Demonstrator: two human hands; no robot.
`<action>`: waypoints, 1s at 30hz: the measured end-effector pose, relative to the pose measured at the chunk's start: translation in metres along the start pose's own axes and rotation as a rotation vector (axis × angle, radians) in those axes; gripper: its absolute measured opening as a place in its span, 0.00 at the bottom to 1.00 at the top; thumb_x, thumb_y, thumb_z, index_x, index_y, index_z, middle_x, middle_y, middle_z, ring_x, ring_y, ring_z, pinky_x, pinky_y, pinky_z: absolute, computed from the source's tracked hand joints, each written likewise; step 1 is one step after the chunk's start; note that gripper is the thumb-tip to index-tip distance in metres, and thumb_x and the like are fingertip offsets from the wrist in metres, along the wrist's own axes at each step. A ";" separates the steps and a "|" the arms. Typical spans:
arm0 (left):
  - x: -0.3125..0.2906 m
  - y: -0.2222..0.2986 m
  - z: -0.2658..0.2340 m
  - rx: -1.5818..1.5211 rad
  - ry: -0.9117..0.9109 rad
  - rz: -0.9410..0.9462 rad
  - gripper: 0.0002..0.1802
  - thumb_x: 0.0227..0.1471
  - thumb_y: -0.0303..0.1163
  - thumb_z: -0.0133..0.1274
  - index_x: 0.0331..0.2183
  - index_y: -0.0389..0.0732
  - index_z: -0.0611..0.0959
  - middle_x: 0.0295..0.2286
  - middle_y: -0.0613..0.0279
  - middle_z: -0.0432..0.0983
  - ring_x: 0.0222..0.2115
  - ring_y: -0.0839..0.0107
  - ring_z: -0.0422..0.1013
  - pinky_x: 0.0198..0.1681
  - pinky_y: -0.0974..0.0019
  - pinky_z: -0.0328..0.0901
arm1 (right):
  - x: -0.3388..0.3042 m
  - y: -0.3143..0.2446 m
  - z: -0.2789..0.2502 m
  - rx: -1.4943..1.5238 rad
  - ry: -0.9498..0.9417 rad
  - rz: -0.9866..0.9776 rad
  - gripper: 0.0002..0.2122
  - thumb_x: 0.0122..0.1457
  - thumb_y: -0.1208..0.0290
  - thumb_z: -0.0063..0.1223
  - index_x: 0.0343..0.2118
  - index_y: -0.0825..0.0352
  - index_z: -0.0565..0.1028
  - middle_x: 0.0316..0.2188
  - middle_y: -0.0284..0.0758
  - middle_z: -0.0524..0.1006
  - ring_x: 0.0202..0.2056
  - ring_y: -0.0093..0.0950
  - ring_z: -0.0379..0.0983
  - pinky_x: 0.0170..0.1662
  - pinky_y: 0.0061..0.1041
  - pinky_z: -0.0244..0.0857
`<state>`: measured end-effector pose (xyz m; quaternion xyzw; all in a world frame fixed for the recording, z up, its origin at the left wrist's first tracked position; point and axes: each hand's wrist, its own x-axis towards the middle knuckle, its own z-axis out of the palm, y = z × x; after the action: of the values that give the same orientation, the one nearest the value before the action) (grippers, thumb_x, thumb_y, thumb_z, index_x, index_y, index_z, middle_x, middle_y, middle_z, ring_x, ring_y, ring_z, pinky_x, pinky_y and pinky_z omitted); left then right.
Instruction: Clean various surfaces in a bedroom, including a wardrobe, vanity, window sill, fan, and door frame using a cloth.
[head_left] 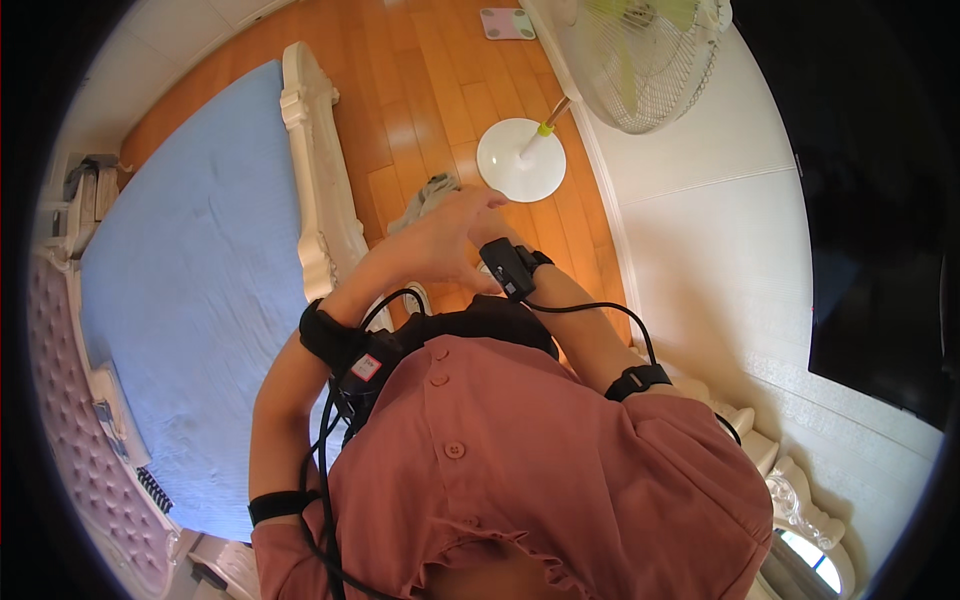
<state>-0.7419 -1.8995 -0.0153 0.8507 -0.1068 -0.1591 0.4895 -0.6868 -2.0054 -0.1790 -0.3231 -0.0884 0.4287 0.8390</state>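
My left hand [430, 245] reaches across in front of my body, thumb and fingers spread in a wide curve beside my right wrist. Nothing shows between them. Behind it, my right hand [487, 226] is mostly hidden, so its fingers cannot be made out. Just past the hands, a crumpled grey cloth [432, 194] shows against the floor. Whether it lies there or hangs from my right hand cannot be told. A black strapped device [510, 268] sits on my right wrist, and another black band [330, 335] wraps the left wrist, with cables running from both.
To the left stands a bed with a blue sheet [200, 260] and a cream carved footboard [312, 170]. Ahead are a standing fan's white round base [515, 165] and its caged head [645, 60]. A scale [508, 23] lies farther off. A large black panel [870, 250] is at right.
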 end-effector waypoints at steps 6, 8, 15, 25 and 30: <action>0.009 -0.001 0.013 0.574 -0.079 0.464 0.43 0.20 0.28 0.65 0.46 0.45 0.68 0.45 0.60 0.62 0.49 0.60 0.57 0.49 0.56 0.55 | 0.073 -0.015 -0.014 0.153 0.099 0.188 0.13 0.59 0.71 0.36 0.43 0.74 0.65 0.38 0.39 0.71 0.37 0.23 0.68 0.45 0.24 0.64; 0.016 0.004 0.013 0.538 -0.056 0.534 0.37 0.21 0.28 0.64 0.41 0.45 0.70 0.41 0.62 0.64 0.46 0.63 0.59 0.48 0.56 0.55 | 0.076 -0.015 -0.013 0.146 0.114 0.194 0.13 0.59 0.71 0.36 0.43 0.74 0.65 0.38 0.39 0.71 0.37 0.23 0.68 0.45 0.24 0.64; 0.013 0.003 0.015 0.654 0.061 0.730 0.15 0.25 0.33 0.61 0.21 0.44 0.74 0.21 0.69 0.65 0.30 0.71 0.66 0.48 0.55 0.55 | 0.044 -0.012 0.024 -0.803 -0.010 -0.079 0.07 0.55 0.79 0.41 0.37 0.71 0.70 0.33 0.31 0.73 0.34 0.18 0.68 0.38 0.20 0.65; 0.003 0.001 0.009 0.568 0.029 0.588 0.26 0.16 0.34 0.66 0.27 0.41 0.76 0.27 0.64 0.68 0.34 0.66 0.65 0.51 0.54 0.53 | 0.048 0.004 0.033 -0.845 0.122 -0.217 0.13 0.58 0.64 0.41 0.40 0.68 0.68 0.34 0.33 0.73 0.34 0.24 0.71 0.40 0.21 0.65; -0.009 0.011 -0.032 0.366 0.054 0.587 0.41 0.18 0.39 0.68 0.42 0.40 0.73 0.38 0.60 0.69 0.41 0.60 0.64 0.50 0.59 0.54 | 0.013 -0.012 0.084 -0.502 0.185 -0.359 0.19 0.57 0.61 0.42 0.47 0.68 0.64 0.41 0.37 0.70 0.42 0.30 0.68 0.47 0.27 0.63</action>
<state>-0.7390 -1.8767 0.0110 0.8613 -0.3606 0.0328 0.3564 -0.7067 -1.9618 -0.1085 -0.5370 -0.1704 0.2076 0.7997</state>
